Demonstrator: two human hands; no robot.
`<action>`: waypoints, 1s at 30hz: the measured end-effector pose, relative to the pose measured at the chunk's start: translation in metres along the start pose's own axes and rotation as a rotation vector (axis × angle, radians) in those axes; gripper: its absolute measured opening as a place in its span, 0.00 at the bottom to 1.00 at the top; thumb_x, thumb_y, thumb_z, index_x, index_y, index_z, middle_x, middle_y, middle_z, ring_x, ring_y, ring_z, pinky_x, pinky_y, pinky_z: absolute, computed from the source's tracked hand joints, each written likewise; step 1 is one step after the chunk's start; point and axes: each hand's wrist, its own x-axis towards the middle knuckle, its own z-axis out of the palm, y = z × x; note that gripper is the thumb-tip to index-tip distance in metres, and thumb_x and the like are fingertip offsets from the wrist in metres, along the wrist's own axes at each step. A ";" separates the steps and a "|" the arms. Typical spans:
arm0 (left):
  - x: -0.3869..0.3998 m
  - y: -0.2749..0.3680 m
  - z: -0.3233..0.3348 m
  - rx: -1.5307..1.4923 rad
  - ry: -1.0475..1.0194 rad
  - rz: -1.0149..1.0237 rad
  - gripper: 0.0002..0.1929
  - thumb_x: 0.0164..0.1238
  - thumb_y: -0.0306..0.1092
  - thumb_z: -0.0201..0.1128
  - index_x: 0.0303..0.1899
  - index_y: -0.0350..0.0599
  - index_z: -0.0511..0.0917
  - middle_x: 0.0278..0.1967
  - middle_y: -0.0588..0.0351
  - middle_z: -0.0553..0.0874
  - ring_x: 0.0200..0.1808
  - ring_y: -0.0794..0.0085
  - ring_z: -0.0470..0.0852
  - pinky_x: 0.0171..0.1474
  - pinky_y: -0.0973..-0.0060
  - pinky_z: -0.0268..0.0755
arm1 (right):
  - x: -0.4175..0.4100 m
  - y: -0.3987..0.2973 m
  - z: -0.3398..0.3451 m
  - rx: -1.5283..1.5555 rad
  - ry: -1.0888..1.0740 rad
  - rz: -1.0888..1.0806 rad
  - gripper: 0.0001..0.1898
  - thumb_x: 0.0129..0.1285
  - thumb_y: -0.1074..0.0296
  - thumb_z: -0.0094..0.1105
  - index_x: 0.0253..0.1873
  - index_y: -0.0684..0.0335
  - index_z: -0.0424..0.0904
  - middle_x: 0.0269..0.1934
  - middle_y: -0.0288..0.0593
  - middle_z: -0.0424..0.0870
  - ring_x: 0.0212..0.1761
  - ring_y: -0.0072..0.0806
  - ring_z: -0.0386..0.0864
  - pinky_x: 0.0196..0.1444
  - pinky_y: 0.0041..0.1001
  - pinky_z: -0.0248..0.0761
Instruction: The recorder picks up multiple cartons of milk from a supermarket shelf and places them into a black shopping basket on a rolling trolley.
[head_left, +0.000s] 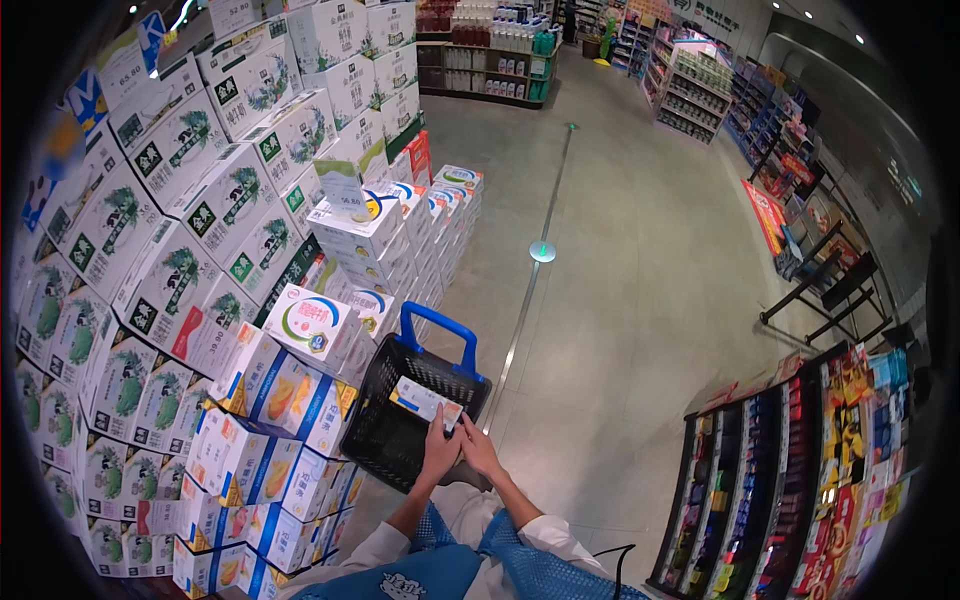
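Both my hands meet at the near end of a slim white printed carton (421, 400), over a black plastic shopping basket (379, 442). My left hand (441, 448) grips the carton, its thumb lying along the top. At the carton's right end is my right hand (478, 448), with fingers close against it; how firmly it holds is hidden. The basket's blue handle (442, 324) stands up at the far side. I cannot tell whether the carton touches the basket's floor.
Stacked white milk cartons (244, 187) rise on the left, with blue-and-white yogurt cartons (255, 450) close beside the basket. A snack shelf (750, 480) stands at the lower right. Ahead, a metal strip (551, 191) crosses the grey floor (630, 247) towards bottle shelves (499, 67).
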 end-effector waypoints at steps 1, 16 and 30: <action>0.015 0.001 -0.001 -0.072 -0.053 -0.047 0.36 0.66 0.36 0.60 0.70 0.34 0.53 0.58 0.42 0.73 0.55 0.64 0.76 0.55 0.74 0.70 | 0.011 0.008 -0.005 -0.152 0.060 0.017 0.29 0.72 0.50 0.42 0.69 0.65 0.62 0.43 0.54 0.83 0.40 0.36 0.82 0.46 0.30 0.73; 0.176 -0.012 0.043 -0.392 0.049 -0.236 0.38 0.65 0.42 0.63 0.68 0.26 0.55 0.48 0.46 0.80 0.46 0.72 0.80 0.46 0.77 0.72 | 0.180 -0.022 -0.036 -0.494 0.344 -0.332 0.32 0.67 0.59 0.54 0.68 0.73 0.56 0.56 0.69 0.71 0.53 0.57 0.74 0.55 0.42 0.68; 0.244 -0.016 0.060 -0.316 0.212 -0.193 0.17 0.59 0.25 0.57 0.50 0.30 0.73 0.33 0.54 0.82 0.34 0.72 0.80 0.39 0.74 0.72 | 0.272 0.009 -0.056 -0.373 -0.218 -0.327 0.20 0.62 0.66 0.53 0.57 0.62 0.63 0.37 0.58 0.80 0.38 0.57 0.79 0.35 0.48 0.71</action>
